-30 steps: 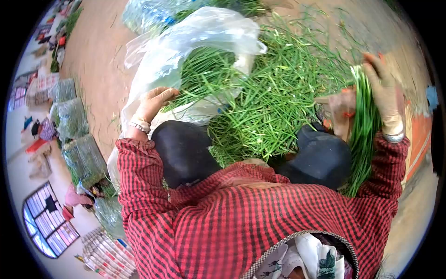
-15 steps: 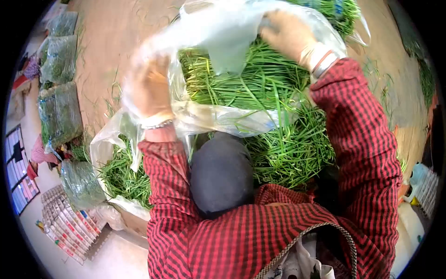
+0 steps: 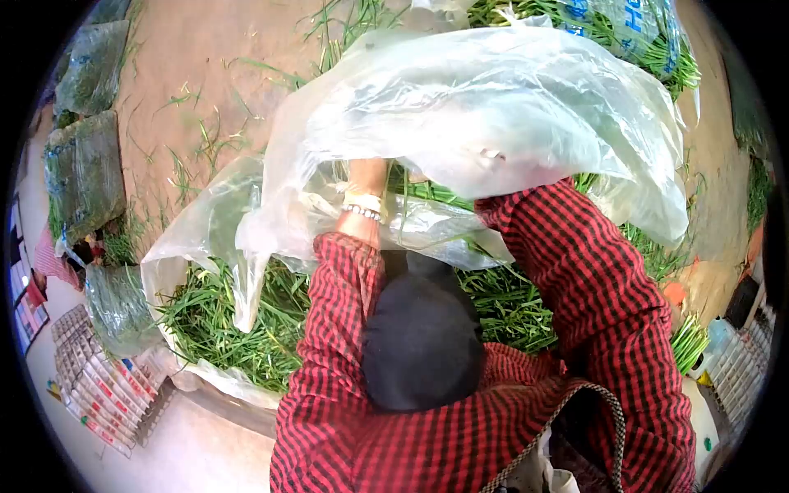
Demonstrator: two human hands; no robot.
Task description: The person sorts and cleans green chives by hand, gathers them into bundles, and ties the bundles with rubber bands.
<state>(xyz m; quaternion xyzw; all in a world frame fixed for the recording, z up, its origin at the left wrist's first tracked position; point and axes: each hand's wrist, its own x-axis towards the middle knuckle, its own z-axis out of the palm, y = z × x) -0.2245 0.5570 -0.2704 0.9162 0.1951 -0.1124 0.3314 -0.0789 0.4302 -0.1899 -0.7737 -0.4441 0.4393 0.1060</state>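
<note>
A large clear plastic bag [image 3: 468, 99] spreads over a bundle of long thin green stalks [image 3: 436, 193], which shows only in part below its edge. My left hand [image 3: 367, 177], with beads at the wrist, reaches under the near edge of the film; its fingers are hidden. The right sleeve [image 3: 575, 255] runs under the same film, and my right hand is only a pale, unclear shape behind it. I cannot make out what either hand grips. Loose greens [image 3: 238, 320] lie on plastic at the left and nearer my body.
A packed bundle with blue lettering [image 3: 633, 33] lies at the far right. Wrapped bundles [image 3: 85, 172] line the left side. Scattered stalks [image 3: 201, 152] lie on the brown surface [image 3: 230, 49]. Stacked white trays or crates [image 3: 103, 378] stand lower left.
The plastic has come down over the bundle, covering most of it. Both hands have moved from its outer sides inward and under the film. The camera view has shifted a little.
</note>
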